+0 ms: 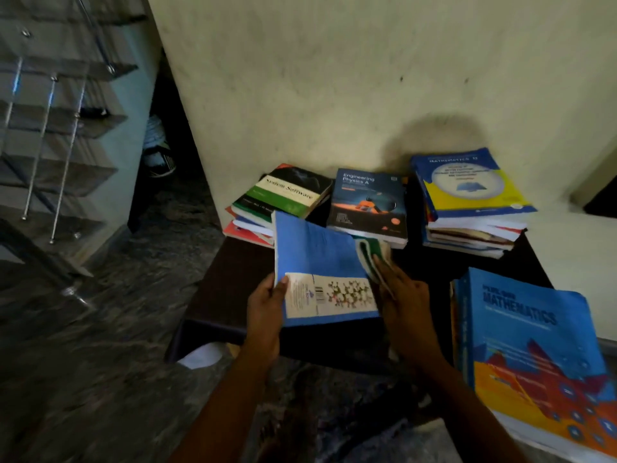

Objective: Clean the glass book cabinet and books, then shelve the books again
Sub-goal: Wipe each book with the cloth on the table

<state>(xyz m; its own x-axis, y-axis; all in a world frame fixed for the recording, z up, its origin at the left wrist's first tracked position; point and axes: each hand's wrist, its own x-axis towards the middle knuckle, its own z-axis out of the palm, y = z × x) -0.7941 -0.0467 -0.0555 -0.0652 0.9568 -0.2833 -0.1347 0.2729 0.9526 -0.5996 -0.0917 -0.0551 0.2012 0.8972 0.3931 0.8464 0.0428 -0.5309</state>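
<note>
Blue book point(320, 262) held tilted over the dark table point(227, 289), long axis 12–6 o'clock, barcode side up; left hand point(267, 309) pinches its 7 o'clock corner. Right hand point(404, 295) grips a folded green-and-white cloth point(372, 253) at the book's 3 o'clock edge, so the wipe should run toward 9. Legible nearby: "System Software" point(290, 192) at 11, "Engineering Physics A" point(367, 202) at 12, "MATHEMATICS" point(534, 345) at 4.

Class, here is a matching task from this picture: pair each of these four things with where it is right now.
Things:
1. System Software book
2. Engineering Physics A book
3. green cloth
4. light blue book

Places:
a. gripped by the left hand
b. on top of the back-left stack
c. at the right hand, against the light blue book
d. back middle of the table

Pairs: 1-b, 2-d, 3-c, 4-a
</note>
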